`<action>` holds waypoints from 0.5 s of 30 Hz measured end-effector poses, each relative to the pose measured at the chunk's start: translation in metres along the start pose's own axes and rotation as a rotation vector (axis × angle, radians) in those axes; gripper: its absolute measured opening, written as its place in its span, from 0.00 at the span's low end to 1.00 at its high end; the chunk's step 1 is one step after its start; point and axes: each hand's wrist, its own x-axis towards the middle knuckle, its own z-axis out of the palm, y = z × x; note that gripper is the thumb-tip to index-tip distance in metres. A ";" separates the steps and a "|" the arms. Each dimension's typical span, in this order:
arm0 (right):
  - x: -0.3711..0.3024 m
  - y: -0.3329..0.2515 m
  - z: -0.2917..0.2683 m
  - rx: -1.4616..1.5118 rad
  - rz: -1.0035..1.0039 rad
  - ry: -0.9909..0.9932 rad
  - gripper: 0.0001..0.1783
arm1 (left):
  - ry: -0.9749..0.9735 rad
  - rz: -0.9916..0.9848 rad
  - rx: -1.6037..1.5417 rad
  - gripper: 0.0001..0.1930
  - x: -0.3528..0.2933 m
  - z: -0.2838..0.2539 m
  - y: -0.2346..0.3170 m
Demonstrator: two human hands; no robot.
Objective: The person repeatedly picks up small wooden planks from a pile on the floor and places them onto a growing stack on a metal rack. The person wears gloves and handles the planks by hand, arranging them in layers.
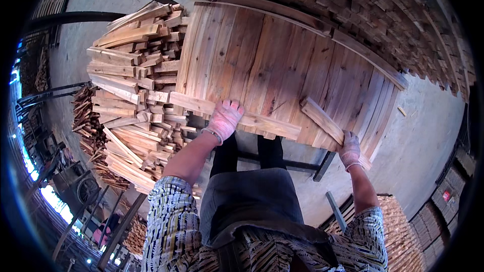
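Note:
My left hand (224, 119), in a pale, pink-stained glove, closes over a long wooden strip (272, 125). That strip lies along the near edge of a broad panel of planks set side by side (262, 60), and its left end reaches past the panel toward a wood pile. At the near right of the panel, my right hand (350, 151), also gloved, grips a second wooden strip (321, 119). This one lies slantwise over the planks, its far end pointing away to the left. Its near end shows beyond my fingers.
A tall heap of cut wood pieces (121, 70) stands against the panel's left side. Long battens (282, 12) edge the far side, with stacked wood (403, 25) behind. A dark metal leg (323, 166) shows under the panel. More stacked wood (401, 231) stands at lower right.

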 end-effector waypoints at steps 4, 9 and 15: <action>-0.002 0.014 0.008 -0.046 0.117 0.012 0.33 | 0.020 0.004 -0.002 0.16 0.014 -0.012 0.006; -0.019 0.021 -0.014 0.068 -0.032 0.033 0.29 | 0.054 0.020 -0.012 0.16 0.003 0.017 0.007; -0.053 0.048 -0.041 -0.157 -0.008 -0.036 0.24 | -0.030 -0.010 0.012 0.20 0.011 0.012 0.005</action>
